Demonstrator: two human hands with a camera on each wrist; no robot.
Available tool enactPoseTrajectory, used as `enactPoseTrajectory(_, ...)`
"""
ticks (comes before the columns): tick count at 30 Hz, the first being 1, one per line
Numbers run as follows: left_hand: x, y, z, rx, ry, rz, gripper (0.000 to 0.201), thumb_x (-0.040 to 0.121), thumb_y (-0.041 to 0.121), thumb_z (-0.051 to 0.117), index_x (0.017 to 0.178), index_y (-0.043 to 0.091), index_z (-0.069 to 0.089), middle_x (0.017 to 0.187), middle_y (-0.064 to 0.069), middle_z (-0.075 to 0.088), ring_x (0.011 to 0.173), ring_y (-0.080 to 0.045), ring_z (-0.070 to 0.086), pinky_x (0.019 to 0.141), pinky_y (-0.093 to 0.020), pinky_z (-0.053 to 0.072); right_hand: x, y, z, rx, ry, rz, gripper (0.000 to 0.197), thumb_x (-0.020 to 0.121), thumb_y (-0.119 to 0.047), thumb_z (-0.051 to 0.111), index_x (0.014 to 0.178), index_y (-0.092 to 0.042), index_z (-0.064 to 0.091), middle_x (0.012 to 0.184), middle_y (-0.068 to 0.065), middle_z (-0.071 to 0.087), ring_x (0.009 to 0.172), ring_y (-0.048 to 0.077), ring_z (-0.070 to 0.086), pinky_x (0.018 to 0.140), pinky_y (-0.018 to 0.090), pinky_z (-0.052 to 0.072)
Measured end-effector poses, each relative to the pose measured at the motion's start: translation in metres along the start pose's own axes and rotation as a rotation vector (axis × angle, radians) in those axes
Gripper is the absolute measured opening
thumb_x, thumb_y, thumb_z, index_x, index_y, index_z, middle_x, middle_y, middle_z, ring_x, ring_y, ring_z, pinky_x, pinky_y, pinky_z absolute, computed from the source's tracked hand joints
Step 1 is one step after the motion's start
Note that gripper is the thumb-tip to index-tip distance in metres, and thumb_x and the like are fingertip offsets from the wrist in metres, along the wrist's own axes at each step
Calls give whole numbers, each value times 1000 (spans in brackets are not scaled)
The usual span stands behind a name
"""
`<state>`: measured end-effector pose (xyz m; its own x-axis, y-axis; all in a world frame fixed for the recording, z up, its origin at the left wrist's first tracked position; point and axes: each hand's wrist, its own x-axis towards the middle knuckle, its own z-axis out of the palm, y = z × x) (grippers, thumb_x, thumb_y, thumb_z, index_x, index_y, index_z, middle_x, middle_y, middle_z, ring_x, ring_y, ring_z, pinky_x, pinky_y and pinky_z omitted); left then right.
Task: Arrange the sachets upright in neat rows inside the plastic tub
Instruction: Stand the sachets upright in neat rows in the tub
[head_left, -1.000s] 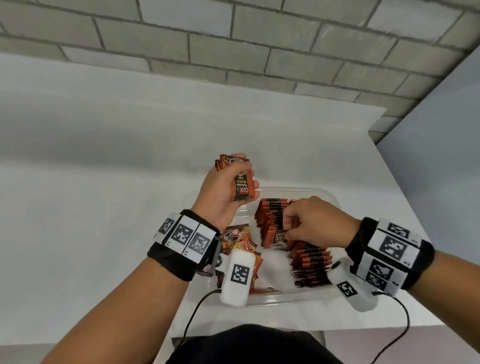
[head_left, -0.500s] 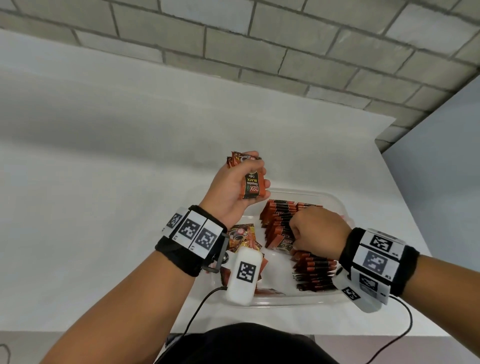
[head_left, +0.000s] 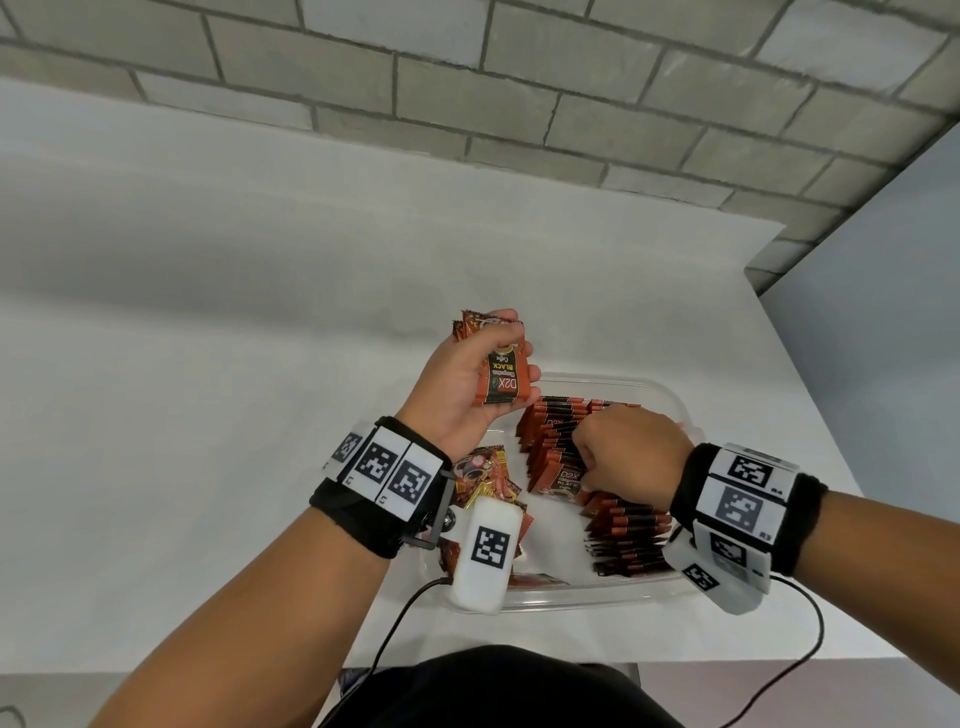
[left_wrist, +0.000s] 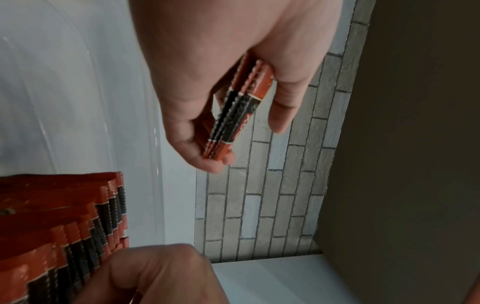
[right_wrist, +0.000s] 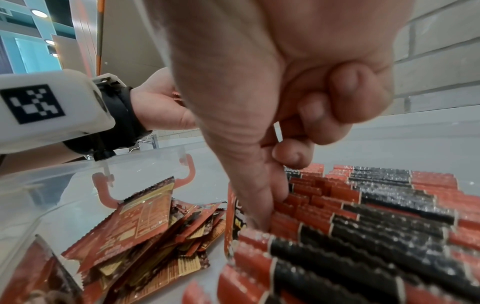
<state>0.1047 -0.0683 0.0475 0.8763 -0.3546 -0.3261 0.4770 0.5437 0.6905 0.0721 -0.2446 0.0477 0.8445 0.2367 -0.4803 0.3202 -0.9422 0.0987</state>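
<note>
Fingers of the left hand (head_left: 462, 387) curled around a small stack of sachets (head_left: 501, 371) above the clear plastic tub (head_left: 670, 400). Right hand (head_left: 631, 457), fingers bent, pinched into the upright rows (head_left: 626, 530), its fingertips hidden among them. Loose sachets (right_wrist: 145, 232) lay heaped at the tub's left, partly blocked by the left wrist camera (head_left: 485, 553).

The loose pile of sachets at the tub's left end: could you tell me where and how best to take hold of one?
Pinch the raised crimped top edge of the topmost sachet in the loose pile, coming from above. It leans tilted with that edge up and free, and the tub wall blocks a sideways approach.
</note>
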Motion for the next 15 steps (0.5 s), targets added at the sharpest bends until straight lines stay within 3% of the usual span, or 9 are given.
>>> enactPoseTrajectory(10, 2, -3, -1, 6, 8, 0, 11, 91, 17, 56, 101, 17, 61, 81, -6, 62, 67, -19, 63, 66, -33, 55, 1, 1, 0, 37, 12, -3, 33, 82, -30, 68, 64, -22, 42, 73, -3, 53, 73, 17, 54, 49, 22, 31)
enactPoseTrajectory(15, 4, -5, -2, -12, 1, -15, 20, 93, 13, 49, 110, 12, 61, 88, -12, 64, 74, -22, 65, 72, -38, 56, -4, 5, -4, 86, 70, 23, 29, 81, -38, 69, 76, -17, 50, 78, -2, 55, 73, 18, 55, 51, 24, 34)
